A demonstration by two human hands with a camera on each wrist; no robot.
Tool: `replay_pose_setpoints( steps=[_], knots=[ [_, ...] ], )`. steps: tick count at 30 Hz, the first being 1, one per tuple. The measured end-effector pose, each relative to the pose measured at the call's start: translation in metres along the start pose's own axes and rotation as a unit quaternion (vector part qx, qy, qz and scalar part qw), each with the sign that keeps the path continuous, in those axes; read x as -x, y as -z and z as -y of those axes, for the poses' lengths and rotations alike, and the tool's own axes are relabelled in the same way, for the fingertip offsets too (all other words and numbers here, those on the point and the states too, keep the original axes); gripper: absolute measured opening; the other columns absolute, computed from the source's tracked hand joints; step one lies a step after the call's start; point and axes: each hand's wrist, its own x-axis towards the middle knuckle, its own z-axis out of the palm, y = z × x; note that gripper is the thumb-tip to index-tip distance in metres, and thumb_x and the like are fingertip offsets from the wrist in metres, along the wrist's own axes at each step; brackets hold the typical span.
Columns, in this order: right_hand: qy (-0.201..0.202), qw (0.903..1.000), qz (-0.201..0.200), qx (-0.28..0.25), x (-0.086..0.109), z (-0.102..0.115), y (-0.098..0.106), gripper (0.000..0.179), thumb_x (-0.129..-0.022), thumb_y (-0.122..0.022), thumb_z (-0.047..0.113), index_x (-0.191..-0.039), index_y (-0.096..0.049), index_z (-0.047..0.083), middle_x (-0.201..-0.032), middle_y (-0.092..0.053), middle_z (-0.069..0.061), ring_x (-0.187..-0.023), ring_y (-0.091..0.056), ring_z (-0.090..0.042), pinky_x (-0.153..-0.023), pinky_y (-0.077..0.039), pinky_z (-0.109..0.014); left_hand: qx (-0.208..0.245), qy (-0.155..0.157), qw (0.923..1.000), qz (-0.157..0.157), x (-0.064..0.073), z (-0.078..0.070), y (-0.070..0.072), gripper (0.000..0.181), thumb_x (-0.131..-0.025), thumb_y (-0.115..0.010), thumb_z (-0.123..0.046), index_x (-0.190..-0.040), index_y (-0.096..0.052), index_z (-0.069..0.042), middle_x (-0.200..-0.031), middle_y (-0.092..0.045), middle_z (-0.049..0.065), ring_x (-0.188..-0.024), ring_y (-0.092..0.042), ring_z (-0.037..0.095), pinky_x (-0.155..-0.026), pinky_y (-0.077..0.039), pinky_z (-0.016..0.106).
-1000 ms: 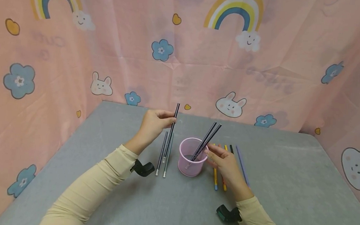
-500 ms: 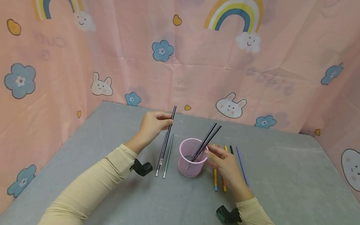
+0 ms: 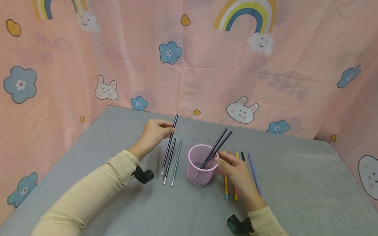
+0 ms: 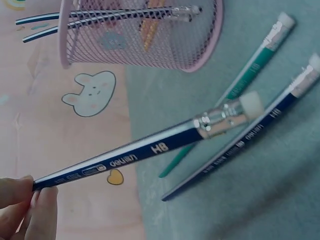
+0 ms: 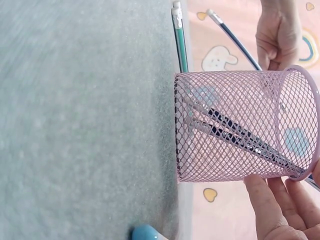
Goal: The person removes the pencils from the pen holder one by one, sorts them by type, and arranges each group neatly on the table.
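Observation:
My left hand [image 3: 153, 135] pinches a dark blue striped pencil [image 4: 150, 149] near its far end. Its white eraser end hangs down, above the table in the left wrist view. Below it on the table lie another dark blue pencil [image 4: 260, 124] and a green pencil [image 4: 250, 72]. To their right stands a pink mesh pencil cup [image 3: 199, 177], upright. Two dark striped pencils [image 3: 219, 145] lean inside it, eraser ends down. My right hand [image 3: 237, 173] grips the cup's right side, with the thumb at the rim.
Right of the cup, partly behind my right hand, lie yellow pencils [image 3: 226, 189], a black-ended one [image 3: 243, 156] and a purple one [image 3: 254, 174]. A pink printed curtain [image 3: 191, 78] borders the grey table [image 3: 318, 187] at the back and sides.
My left hand has moved left with the pencil, from above the green pencil to left of the blue one on the table, and slightly lower. The right hand and cup have not moved.

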Motion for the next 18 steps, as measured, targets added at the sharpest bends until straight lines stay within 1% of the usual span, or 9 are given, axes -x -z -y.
replay_pose_setpoints(
  steps=[2, 3, 4, 10, 12, 16, 18],
  knots=[
    [0.001, 1.0, 0.002, 0.002, 0.0, 0.0, 0.0, 0.053, -0.09, -0.06, 0.019, -0.135, -0.043, -0.003, -0.145, -0.038, -0.013, -0.14, -0.021, -0.018, -0.089, -0.05, -0.028, 0.001, 0.007, 1.0, 0.0, -0.002, 0.003, 0.001, 0.023, -0.084, -0.067, -0.006, -0.105, -0.068, 0.003, -0.105, -0.067, 0.018, -0.091, -0.067, 0.022, -0.076, -0.056, 0.026],
    [0.002, 1.0, 0.003, 0.002, 0.0, 0.0, 0.0, 0.053, -0.09, -0.06, 0.019, -0.135, -0.043, -0.003, -0.145, -0.038, -0.013, -0.14, -0.02, -0.019, -0.089, -0.049, -0.029, 0.001, 0.011, 0.9999, -0.001, -0.002, 0.004, 0.001, 0.023, -0.084, -0.067, -0.006, -0.105, -0.067, 0.003, -0.105, -0.067, 0.018, -0.091, -0.067, 0.022, -0.076, -0.056, 0.026],
    [0.003, 1.0, 0.004, 0.004, 0.001, 0.0, 0.0, 0.053, -0.09, -0.06, 0.02, -0.135, -0.043, -0.004, -0.146, -0.037, -0.013, -0.141, -0.017, -0.018, -0.089, -0.049, -0.029, 0.0, 0.014, 0.9999, -0.001, -0.003, 0.006, 0.002, 0.023, -0.084, -0.067, -0.006, -0.105, -0.067, 0.003, -0.105, -0.067, 0.018, -0.091, -0.067, 0.022, -0.075, -0.056, 0.025],
    [0.002, 0.9998, 0.006, 0.018, 0.002, 0.002, 0.002, 0.055, -0.091, -0.06, 0.023, -0.136, -0.043, -0.003, -0.148, -0.034, -0.011, -0.143, -0.008, -0.02, -0.091, -0.047, -0.03, -0.027, 0.03, 0.9992, -0.001, -0.009, 0.015, 0.004, 0.025, -0.083, -0.068, -0.007, -0.106, -0.067, 0.002, -0.105, -0.067, 0.018, -0.088, -0.067, 0.019, -0.073, -0.056, 0.024],
    [0.001, 0.9998, 0.006, 0.019, 0.003, 0.002, 0.002, 0.054, -0.091, -0.06, 0.023, -0.136, -0.043, -0.002, -0.148, -0.034, -0.011, -0.143, -0.007, -0.019, -0.091, -0.047, -0.031, -0.032, 0.034, 0.9989, 0.001, -0.012, 0.019, 0.005, 0.025, -0.082, -0.068, -0.007, -0.106, -0.067, 0.002, -0.106, -0.067, 0.019, -0.086, -0.067, 0.019, -0.073, -0.056, 0.025],
    [0.0, 0.9997, 0.006, 0.024, 0.002, 0.002, 0.002, 0.054, -0.091, -0.06, 0.024, -0.136, -0.044, -0.001, -0.146, -0.037, -0.011, -0.142, -0.013, -0.019, -0.092, -0.048, -0.032, -0.038, 0.046, 0.9982, 0.001, -0.015, 0.026, 0.006, 0.026, -0.082, -0.068, -0.005, -0.106, -0.067, 0.003, -0.106, -0.067, 0.02, -0.08, -0.068, 0.016, -0.073, -0.057, 0.027],
    [-0.001, 0.9997, 0.005, 0.025, 0.002, 0.002, 0.002, 0.054, -0.09, -0.061, 0.025, -0.135, -0.045, 0.0, -0.146, -0.038, -0.01, -0.143, -0.012, -0.019, -0.092, -0.047, -0.032, -0.045, 0.052, 0.9976, 0.002, -0.016, 0.03, 0.007, 0.026, -0.082, -0.068, -0.004, -0.107, -0.067, 0.004, -0.106, -0.067, 0.021, -0.076, -0.067, 0.014, -0.075, -0.057, 0.03]
  ],
)
